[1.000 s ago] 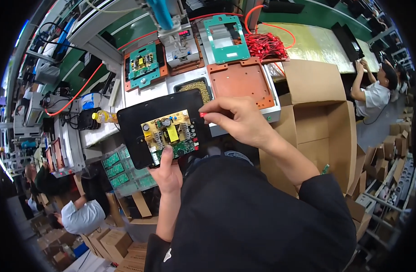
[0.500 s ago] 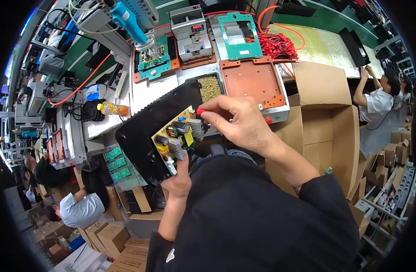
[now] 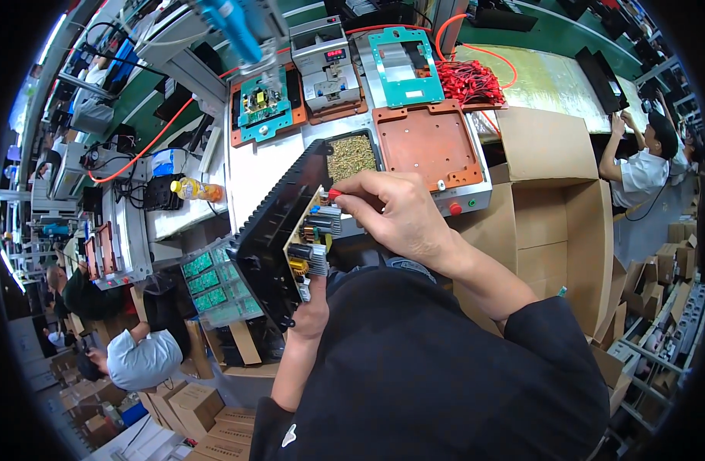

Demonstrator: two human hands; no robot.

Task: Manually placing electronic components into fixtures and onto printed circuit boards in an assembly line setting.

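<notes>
My left hand point(image 3: 311, 311) grips the lower edge of a black ribbed housing point(image 3: 269, 246), its thumb beside the circuit board and its other fingers hidden. The housing is tilted steeply, its ribbed side to the left. Inside sits a yellowish circuit board point(image 3: 297, 232) with silvery heat sinks point(image 3: 319, 260), dark round parts and a yellow coil. At the board's upper end my right hand point(image 3: 406, 215) pinches a small red connector point(image 3: 334, 195) between thumb and forefinger. Whether the connector is seated on the board cannot be made out.
Behind the housing stands a tray of small brass-coloured screws point(image 3: 351, 156). Around it are an orange fixture plate point(image 3: 429, 142), a green frame point(image 3: 404, 67), a pile of red leads point(image 3: 469, 83) and a blue screwdriver unit point(image 3: 231, 29). An open carton point(image 3: 548, 223) stands right; a bottle point(image 3: 196, 190) left.
The housing has turned more edge-on and its left side has swung right. My right hand has shifted slightly left and down with the red connector still pinched. The blue screwdriver unit looks shifted and blurred.
</notes>
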